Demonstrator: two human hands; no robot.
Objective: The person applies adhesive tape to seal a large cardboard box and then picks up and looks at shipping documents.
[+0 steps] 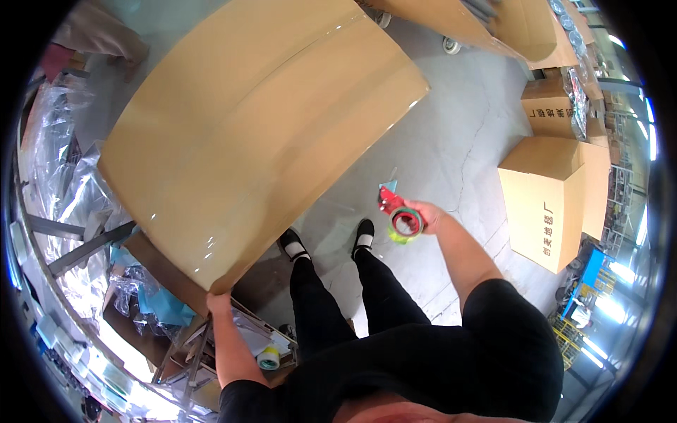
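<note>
A large, folded-flat cardboard carton [261,141] fills the upper left of the head view, with glints of shiny tape on its surface and edges. My left hand [219,302] grips its near corner, the fingers mostly hidden behind the board. Out to the right, over the floor, my right hand [429,216] is closed around a red tape dispenser [390,201]. A roll of tape [407,222] sits in the dispenser, and its blade end points away from me, apart from the carton.
An open carton [539,201] stands on the grey floor at right. Another large cardboard box [486,25] is at the far right. Clear plastic wrap [60,134] hangs on a metal rack at left. A tape roll [269,358] lies below my left hand. Another person's arm [106,35] shows at upper left.
</note>
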